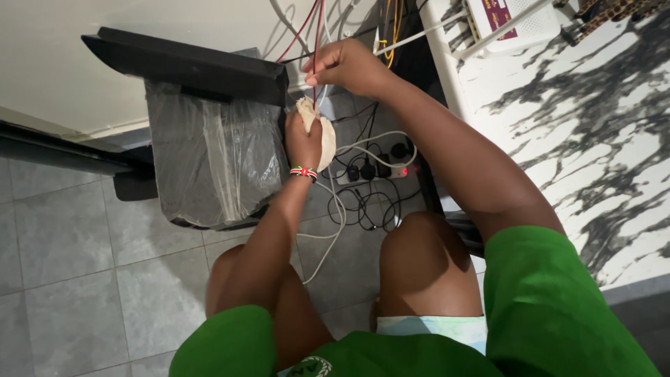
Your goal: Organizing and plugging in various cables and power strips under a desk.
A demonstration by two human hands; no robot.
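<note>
Your left hand is closed around a cream-coloured cloth, which bunches out above and beside your fist, just under the thin red cable. Your right hand pinches that red cable between curled fingers, holding it taut where it hangs down the wall. Below both hands a white power strip lies on the grey tiled floor, beside a bin lined with a clear plastic bag.

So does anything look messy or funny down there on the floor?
Yes. The white and black cables lie in a loose tangle on the grey tiled floor around the white power strip. Thin red wires hang down to the right hand, while the left hand grips a cream cloth.
</note>
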